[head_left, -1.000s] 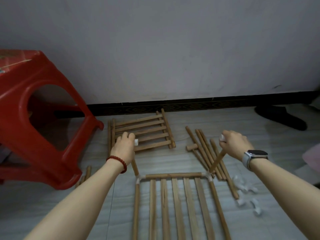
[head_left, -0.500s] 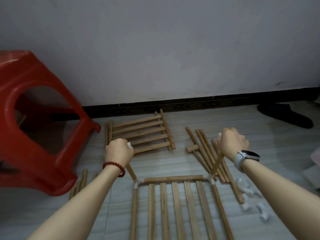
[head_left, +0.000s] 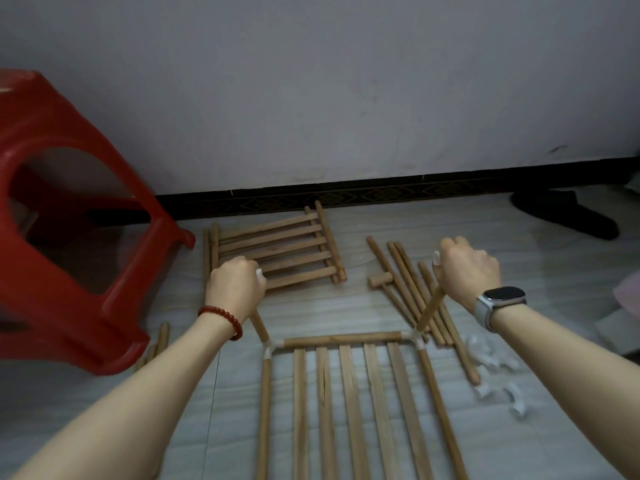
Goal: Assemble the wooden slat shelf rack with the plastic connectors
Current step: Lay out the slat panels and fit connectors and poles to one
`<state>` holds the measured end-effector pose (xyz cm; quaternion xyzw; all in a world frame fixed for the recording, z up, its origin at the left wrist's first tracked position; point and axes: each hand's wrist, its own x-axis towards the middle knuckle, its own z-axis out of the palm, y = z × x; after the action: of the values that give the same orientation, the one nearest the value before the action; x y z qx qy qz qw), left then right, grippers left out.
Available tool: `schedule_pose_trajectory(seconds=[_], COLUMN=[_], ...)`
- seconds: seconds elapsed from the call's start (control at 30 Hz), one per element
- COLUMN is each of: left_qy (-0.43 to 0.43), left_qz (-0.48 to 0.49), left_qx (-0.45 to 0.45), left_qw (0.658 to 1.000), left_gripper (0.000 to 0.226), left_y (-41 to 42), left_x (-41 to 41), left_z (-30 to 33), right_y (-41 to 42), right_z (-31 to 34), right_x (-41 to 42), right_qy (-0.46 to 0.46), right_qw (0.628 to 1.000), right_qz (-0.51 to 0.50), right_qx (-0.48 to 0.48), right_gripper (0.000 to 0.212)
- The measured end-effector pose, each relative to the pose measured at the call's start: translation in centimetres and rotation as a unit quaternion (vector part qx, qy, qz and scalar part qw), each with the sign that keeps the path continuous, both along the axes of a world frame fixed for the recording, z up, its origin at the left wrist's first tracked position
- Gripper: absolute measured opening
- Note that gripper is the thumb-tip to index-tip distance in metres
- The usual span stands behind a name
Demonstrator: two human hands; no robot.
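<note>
Both bare forearms reach forward and down, well apart. The left hand [head_left: 236, 287] is a closed fist, knuckles up, a red bead bracelet [head_left: 221, 315] at its wrist. The right hand [head_left: 468, 271] is likewise fisted — fingers curled under, back of the hand facing up — with a smartwatch [head_left: 500, 299] strapped on its wrist.

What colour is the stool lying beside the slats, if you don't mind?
Red; the stool shows plainly in the head view.

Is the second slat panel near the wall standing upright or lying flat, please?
Lying flat. The slat panel rests on the floor near the baseboard, all its slats showing from above.
</note>
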<state>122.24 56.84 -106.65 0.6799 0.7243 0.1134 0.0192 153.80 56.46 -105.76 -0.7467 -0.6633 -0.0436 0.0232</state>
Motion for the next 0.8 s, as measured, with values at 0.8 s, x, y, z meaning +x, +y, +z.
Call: schedule_pose_trajectory(seconds=[0.8], left_qy=[-0.289], left_qz=[0.098], left_qx=[-0.029], left_qw=[0.952], left_gripper=[0.051], left_y=[-3.2], left_x=[-6.6], left_z=[0.8], right_y=[-1.1], right_z=[-2.0], right_x=[-10.2], right_qy=[0.23], right_qw=[0.963], right_qz=[0.089], right_qx=[-0.108], right_gripper=[0.041])
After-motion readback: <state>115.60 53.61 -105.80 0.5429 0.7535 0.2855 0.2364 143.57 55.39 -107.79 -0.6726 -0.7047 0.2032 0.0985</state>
